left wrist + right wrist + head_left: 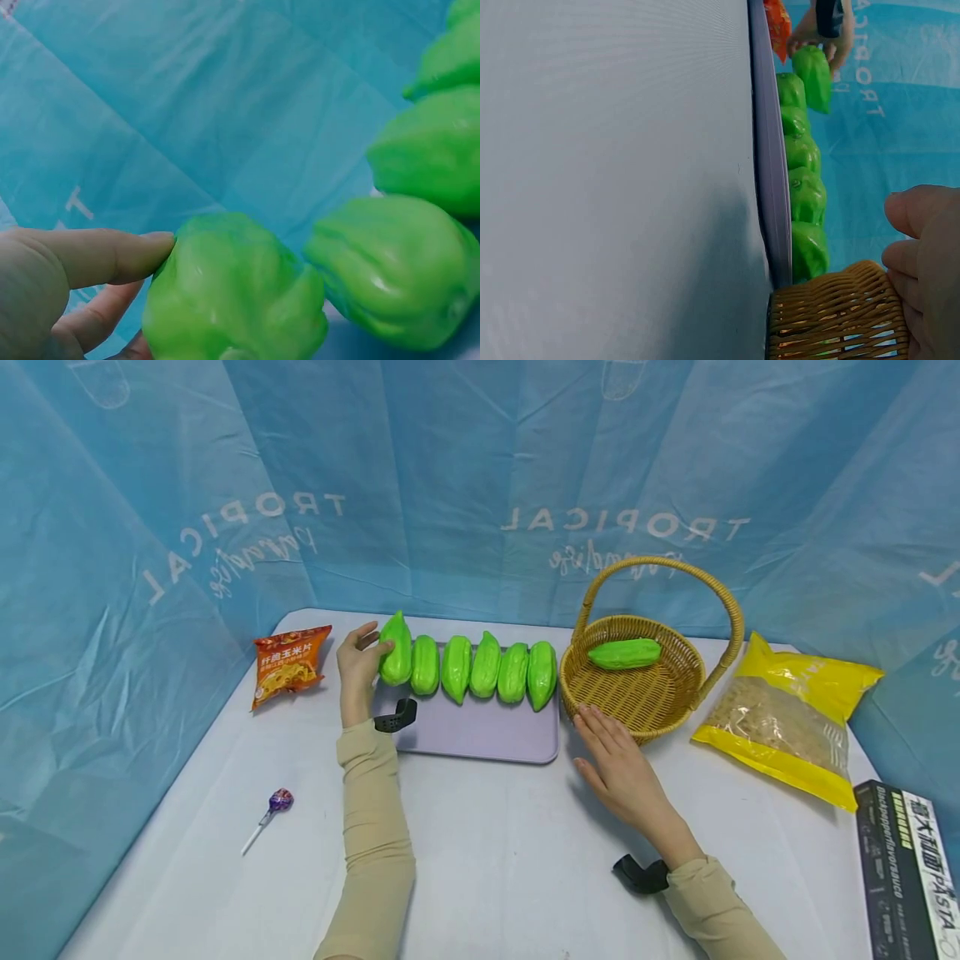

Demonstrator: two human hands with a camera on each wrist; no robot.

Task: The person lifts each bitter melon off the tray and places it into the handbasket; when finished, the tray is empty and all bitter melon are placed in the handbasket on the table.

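Observation:
My left hand [358,662] pinches the leftmost bright green bitter melon [397,652] between thumb and fingers. In the left wrist view the thumb lies against the side of that melon [232,292], with the other fingers partly hidden behind it. The right wrist view shows the held melon [813,77] higher than its neighbours. Several more bitter melons [485,665] stand in a row along the back of a lilac tray [480,735]. My right hand [618,768] has its fingers straight, fingertips at the near rim of a wicker basket [637,706]. One bitter melon [626,653] lies inside the basket.
An orange snack bag [288,666] lies left of the tray, and a lollipop [270,817] lies nearer on the white cloth. Right of the basket lies a yellow bag [787,718], with a black pasta box [907,868] nearer. The basket's tall handle [660,562] arches over it. Blue curtains surround the table.

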